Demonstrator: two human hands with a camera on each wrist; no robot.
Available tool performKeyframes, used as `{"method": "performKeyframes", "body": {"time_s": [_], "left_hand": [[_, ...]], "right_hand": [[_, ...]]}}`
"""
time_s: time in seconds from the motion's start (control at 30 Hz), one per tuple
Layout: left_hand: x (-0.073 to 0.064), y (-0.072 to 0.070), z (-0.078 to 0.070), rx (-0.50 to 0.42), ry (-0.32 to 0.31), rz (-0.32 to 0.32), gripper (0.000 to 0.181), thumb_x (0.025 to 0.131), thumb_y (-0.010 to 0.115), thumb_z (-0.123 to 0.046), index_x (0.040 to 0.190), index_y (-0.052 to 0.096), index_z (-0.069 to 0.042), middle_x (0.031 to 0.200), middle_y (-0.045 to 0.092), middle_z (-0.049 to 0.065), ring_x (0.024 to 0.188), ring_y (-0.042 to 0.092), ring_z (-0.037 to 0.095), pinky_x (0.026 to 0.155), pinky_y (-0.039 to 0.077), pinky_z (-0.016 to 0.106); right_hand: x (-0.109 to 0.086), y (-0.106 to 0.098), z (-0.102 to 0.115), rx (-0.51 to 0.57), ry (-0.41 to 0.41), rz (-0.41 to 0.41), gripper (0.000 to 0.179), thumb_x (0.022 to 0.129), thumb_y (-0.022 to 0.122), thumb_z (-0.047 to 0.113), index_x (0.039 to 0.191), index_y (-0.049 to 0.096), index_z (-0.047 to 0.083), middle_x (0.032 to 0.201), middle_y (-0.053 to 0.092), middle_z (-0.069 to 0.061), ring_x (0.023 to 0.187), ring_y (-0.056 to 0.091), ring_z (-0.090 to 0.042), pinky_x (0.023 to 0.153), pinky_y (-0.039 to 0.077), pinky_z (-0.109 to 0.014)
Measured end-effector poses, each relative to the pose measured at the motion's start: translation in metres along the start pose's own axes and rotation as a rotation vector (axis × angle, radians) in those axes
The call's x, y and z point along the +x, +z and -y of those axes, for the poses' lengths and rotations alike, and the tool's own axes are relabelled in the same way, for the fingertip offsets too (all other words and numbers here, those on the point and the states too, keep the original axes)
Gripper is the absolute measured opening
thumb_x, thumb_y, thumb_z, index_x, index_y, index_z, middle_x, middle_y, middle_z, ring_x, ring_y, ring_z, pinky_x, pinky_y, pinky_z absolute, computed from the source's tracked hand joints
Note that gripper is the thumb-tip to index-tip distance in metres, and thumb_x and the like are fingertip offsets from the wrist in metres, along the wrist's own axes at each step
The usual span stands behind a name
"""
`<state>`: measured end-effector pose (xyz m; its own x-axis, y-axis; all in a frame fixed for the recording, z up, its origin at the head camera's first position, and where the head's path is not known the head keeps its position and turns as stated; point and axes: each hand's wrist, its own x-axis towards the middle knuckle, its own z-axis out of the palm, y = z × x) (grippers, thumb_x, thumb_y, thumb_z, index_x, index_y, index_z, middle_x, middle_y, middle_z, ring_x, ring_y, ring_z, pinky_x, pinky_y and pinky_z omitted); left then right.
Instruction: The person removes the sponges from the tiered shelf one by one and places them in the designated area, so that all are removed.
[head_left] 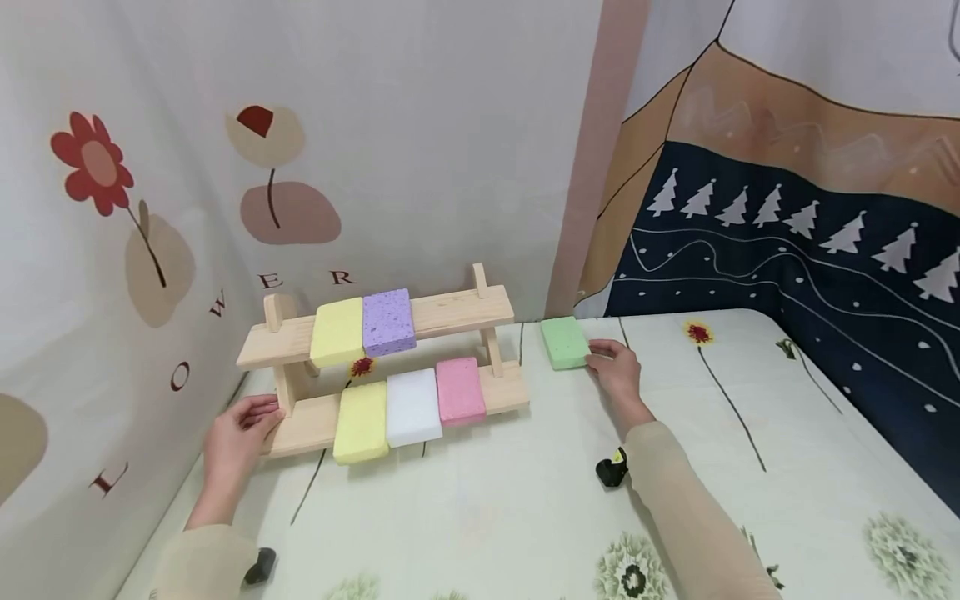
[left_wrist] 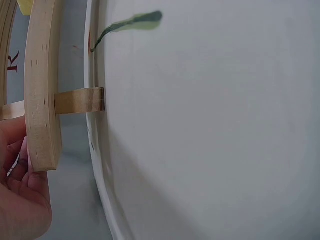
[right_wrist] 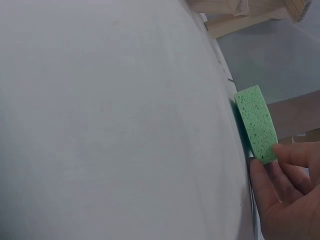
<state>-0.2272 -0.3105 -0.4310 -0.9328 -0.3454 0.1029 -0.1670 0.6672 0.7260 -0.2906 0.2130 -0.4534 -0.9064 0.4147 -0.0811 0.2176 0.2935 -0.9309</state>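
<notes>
A two-tier wooden rack (head_left: 457,312) stands at the back left of the table. My left hand (head_left: 238,442) grips the left end of its lower board, thumb on top; the left wrist view shows curled fingers (left_wrist: 37,185) at the board's end. On the upper board lie a yellow sponge (head_left: 337,332) and a purple sponge (head_left: 388,322). The lower board bears another yellow sponge (head_left: 362,422), a white sponge (head_left: 414,407) and a pink sponge (head_left: 461,390). Right of the rack, my right hand (head_left: 617,371) pinches the near right corner of a green sponge (head_left: 564,342).
A flower-print cloth (head_left: 487,508) covers the table. Behind the rack hangs a pale printed curtain (head_left: 450,167), and a dark tree-print cloth (head_left: 810,275) hangs at the right. Small black objects sit by both sleeves, one near the right forearm (head_left: 667,475).
</notes>
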Motion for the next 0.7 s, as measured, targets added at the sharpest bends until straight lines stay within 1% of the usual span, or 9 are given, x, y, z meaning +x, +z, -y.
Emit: {"method": "performKeyframes", "body": {"time_s": [0.1, 0.2, 0.3, 0.37, 0.47, 0.6, 0.7], "left_hand": [[0.0022, 0.0016, -0.0009, 0.008, -0.005, 0.005, 0.033, 0.097, 0.065, -0.025, 0.125, 0.066, -0.006, 0.104, 0.073, 0.004, 0.073, 0.049, -0.014, 0.065, 0.042, 0.011], [0.0046, 0.0039, -0.0035, 0.013, -0.008, 0.006, 0.033, 0.097, 0.065, -0.025, 0.124, 0.066, -0.006, 0.104, 0.073, 0.004, 0.072, 0.049, -0.014, 0.065, 0.042, 0.012], [0.0027, 0.0036, -0.0023, 0.018, -0.001, 0.008, 0.033, 0.097, 0.066, -0.025, 0.124, 0.066, -0.006, 0.11, 0.073, 0.01, 0.073, 0.049, -0.014, 0.065, 0.042, 0.012], [0.0027, 0.0043, -0.0028, 0.018, 0.004, 0.01, 0.033, 0.097, 0.065, -0.025, 0.124, 0.066, -0.006, 0.114, 0.072, 0.014, 0.073, 0.049, -0.014, 0.065, 0.042, 0.012], [0.0029, 0.0054, -0.0034, 0.018, -0.005, 0.009, 0.032, 0.098, 0.065, -0.025, 0.124, 0.066, -0.006, 0.117, 0.071, 0.015, 0.073, 0.049, -0.014, 0.066, 0.041, 0.012], [0.0024, 0.0039, -0.0038, 0.013, -0.025, 0.009, 0.033, 0.098, 0.064, -0.027, 0.125, 0.065, -0.007, 0.117, 0.07, 0.013, 0.075, 0.049, -0.012, 0.066, 0.041, 0.013], [0.0015, 0.0023, -0.0023, 0.011, -0.022, 0.004, 0.033, 0.098, 0.064, -0.026, 0.125, 0.066, -0.007, 0.115, 0.071, 0.012, 0.075, 0.049, -0.012, 0.066, 0.042, 0.012]], "right_hand": [[-0.0002, -0.0009, -0.0006, -0.007, 0.0, -0.002, 0.033, 0.093, 0.063, 0.008, 0.126, 0.065, 0.003, 0.131, 0.065, -0.018, 0.113, 0.064, -0.026, 0.079, 0.053, -0.016], [0.0004, -0.003, -0.0001, -0.026, -0.023, -0.013, 0.032, 0.093, 0.064, 0.007, 0.124, 0.066, 0.002, 0.129, 0.066, -0.02, 0.122, 0.06, -0.029, 0.093, 0.052, -0.028], [-0.0021, -0.0023, -0.0019, -0.037, -0.049, -0.028, 0.031, 0.092, 0.064, 0.006, 0.122, 0.067, 0.001, 0.128, 0.066, -0.021, 0.129, 0.053, -0.033, 0.109, 0.042, -0.041], [-0.0028, -0.0032, -0.0026, -0.044, -0.052, -0.035, 0.031, 0.091, 0.065, 0.006, 0.122, 0.068, 0.001, 0.127, 0.066, -0.022, 0.132, 0.05, -0.034, 0.114, 0.035, -0.045], [-0.0036, -0.0042, -0.0031, -0.071, -0.053, -0.022, 0.03, 0.092, 0.065, 0.006, 0.122, 0.067, 0.001, 0.127, 0.066, -0.022, 0.132, 0.05, -0.035, 0.117, 0.03, -0.048], [-0.0033, -0.0036, -0.0008, -0.094, -0.068, -0.008, 0.03, 0.092, 0.065, 0.006, 0.122, 0.067, 0.0, 0.127, 0.066, -0.022, 0.131, 0.051, -0.035, 0.116, 0.031, -0.047], [-0.0034, -0.0026, -0.0006, -0.094, -0.065, 0.002, 0.03, 0.093, 0.064, 0.005, 0.122, 0.066, -0.001, 0.127, 0.066, -0.022, 0.131, 0.051, -0.035, 0.116, 0.031, -0.047]]}}
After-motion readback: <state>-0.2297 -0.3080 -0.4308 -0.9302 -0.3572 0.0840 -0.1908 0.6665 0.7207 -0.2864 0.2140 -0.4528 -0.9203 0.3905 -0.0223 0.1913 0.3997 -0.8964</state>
